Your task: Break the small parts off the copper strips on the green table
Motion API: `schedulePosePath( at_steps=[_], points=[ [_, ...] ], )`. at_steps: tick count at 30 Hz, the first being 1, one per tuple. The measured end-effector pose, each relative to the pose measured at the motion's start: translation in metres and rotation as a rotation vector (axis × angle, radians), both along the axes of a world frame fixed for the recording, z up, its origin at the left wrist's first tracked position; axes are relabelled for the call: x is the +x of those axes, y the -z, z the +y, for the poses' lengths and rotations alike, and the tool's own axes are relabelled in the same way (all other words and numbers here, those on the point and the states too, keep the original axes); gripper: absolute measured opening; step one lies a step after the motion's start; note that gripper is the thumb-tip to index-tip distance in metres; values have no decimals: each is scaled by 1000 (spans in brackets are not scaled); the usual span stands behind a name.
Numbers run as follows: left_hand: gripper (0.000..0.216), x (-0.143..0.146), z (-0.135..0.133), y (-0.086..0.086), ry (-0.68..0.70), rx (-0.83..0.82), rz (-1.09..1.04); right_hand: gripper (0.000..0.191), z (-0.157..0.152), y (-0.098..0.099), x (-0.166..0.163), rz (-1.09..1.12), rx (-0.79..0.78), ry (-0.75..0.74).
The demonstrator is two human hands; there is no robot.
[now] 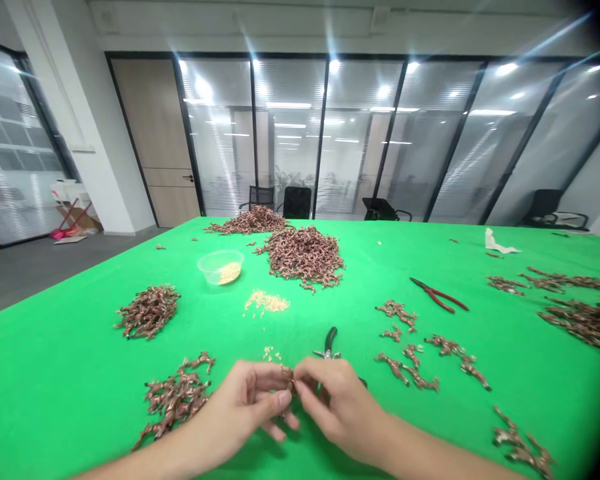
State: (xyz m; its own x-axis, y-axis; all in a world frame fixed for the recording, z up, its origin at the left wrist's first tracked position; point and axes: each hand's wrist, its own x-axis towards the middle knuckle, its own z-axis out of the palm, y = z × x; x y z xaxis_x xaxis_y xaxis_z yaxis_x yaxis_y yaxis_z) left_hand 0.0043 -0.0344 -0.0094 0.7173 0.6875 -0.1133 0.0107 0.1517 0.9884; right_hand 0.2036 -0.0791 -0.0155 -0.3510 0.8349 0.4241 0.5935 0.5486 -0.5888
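Note:
At the table's near middle, my left hand [243,403] and my right hand [337,403] meet at the fingertips. Between them is a small brown animal figurine [292,380], mostly covered by the fingers. My left thumb and fingers hold it from one side, the right thumb and forefinger pinch it from the other. Whether a tiny gold piece is also in the fingers is hidden. Just behind my right hand lie black-handled pliers [331,340], partly covered by it. A few tiny gold pieces [270,353] are scattered beyond my left fingers.
Brown figurines form a near-left pile [175,397], a left heap [149,312] and a large heap [305,257]. Loose figurines [445,345] lie right, near red-handled pliers [443,297]. A clear plastic bowl [207,270] holds gold pieces; more gold pieces [267,302] lie on the green tabletop [80,380].

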Motion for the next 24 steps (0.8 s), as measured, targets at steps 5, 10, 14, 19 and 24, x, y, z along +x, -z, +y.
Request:
schedulePosePath(
  at_steps=[5,10,14,19,24],
  points=[
    [39,-2,-1,-5,72,80,42,18,1,7,2,-59,52,-38],
    [49,-2,-2,5,-19,103,51,19,-1,0,1,39,14,-33],
    [48,-3,-5,7,-64,220,117,22,-2,-10,-3,314,-369,-33],
    [38,-6,-5,3,-43,548,202,36,0,-11,-3,646,-765,-82],
    [29,-6,-3,-1,-16,889,127,33,0,-12,-1,775,-1003,-130]
  ],
)
